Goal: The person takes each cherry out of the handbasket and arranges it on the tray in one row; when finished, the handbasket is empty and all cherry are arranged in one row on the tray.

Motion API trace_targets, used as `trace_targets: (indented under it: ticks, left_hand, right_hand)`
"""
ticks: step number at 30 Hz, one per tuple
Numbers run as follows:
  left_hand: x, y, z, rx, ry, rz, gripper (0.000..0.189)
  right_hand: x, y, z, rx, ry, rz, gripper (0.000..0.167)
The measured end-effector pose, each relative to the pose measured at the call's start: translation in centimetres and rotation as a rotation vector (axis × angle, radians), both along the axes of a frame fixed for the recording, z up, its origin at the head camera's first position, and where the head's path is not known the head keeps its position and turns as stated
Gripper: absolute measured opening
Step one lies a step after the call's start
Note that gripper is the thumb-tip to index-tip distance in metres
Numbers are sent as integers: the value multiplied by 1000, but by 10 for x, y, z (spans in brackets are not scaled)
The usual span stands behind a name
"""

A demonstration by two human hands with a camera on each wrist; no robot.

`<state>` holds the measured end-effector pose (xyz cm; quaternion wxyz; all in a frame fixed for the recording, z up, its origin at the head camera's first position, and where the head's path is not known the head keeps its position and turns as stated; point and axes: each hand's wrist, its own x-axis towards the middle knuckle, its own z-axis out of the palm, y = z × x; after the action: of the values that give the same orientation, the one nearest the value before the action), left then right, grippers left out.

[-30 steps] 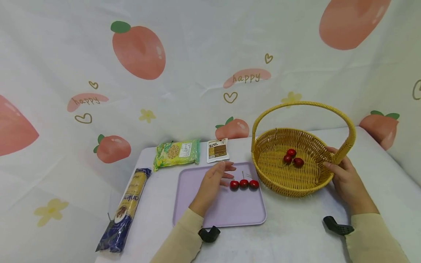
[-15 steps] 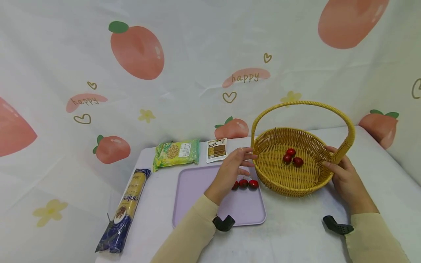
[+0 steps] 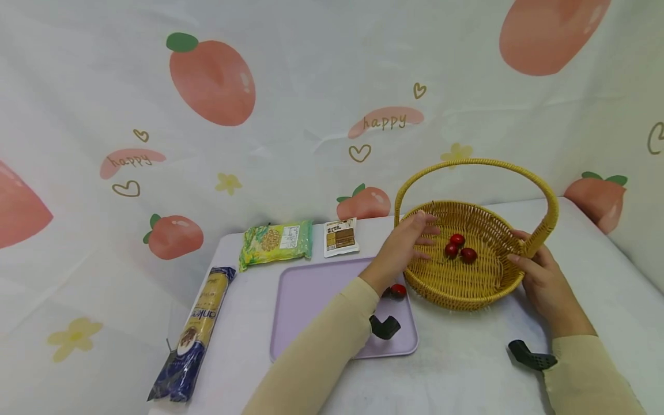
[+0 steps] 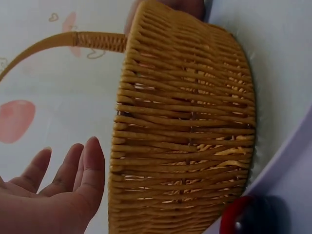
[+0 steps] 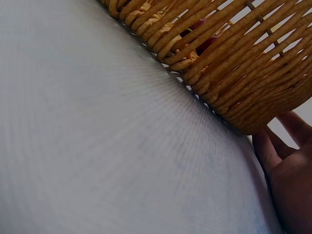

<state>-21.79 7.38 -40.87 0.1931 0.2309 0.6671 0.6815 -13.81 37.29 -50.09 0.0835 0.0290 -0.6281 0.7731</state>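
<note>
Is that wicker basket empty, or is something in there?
Not empty: in the head view, three red cherries sit clustered inside the wicker basket, with much of its woven bottom bare around them.

Rough woven wicker basket (image 3: 451, 294), glossy cherries (image 3: 468, 255)

staged tabletop set, peach-print cloth backdrop (image 3: 298, 75), white table (image 3: 456, 357), green food packet (image 3: 277, 242), room type unclear

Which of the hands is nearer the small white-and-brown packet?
Left. The left hand is right of the packet; the right hand is farther right, holding the basket.
</note>
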Motion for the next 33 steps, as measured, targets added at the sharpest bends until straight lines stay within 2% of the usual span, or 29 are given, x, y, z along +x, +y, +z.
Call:
trace_targets:
  ticks: [3,9,16,22,27,33]
  left_hand:
    - [-8,12,-2,-41,8,4,66]
    - [-22,29,-8,-80,-42,7,71]
    - [-27,47,-22,-184,-27,18,63]
    - [-27,54,-25,-302,45,33,33]
    - [-28,60,-27,-411,120,25,30]
    - [-27,68,-31,-585,203,12,24]
  right_hand:
    - [0,1,0,0,-1,0,53]
    - [0,0,1,-5,0,-4,53]
    - [1,0,-1,8,1,-3,53]
    - [0,-1,1,23,-10,-2,54]
    - [2,0,4,26,2,-5,53]
    - [2,-2,3,14,-17,-1,53]
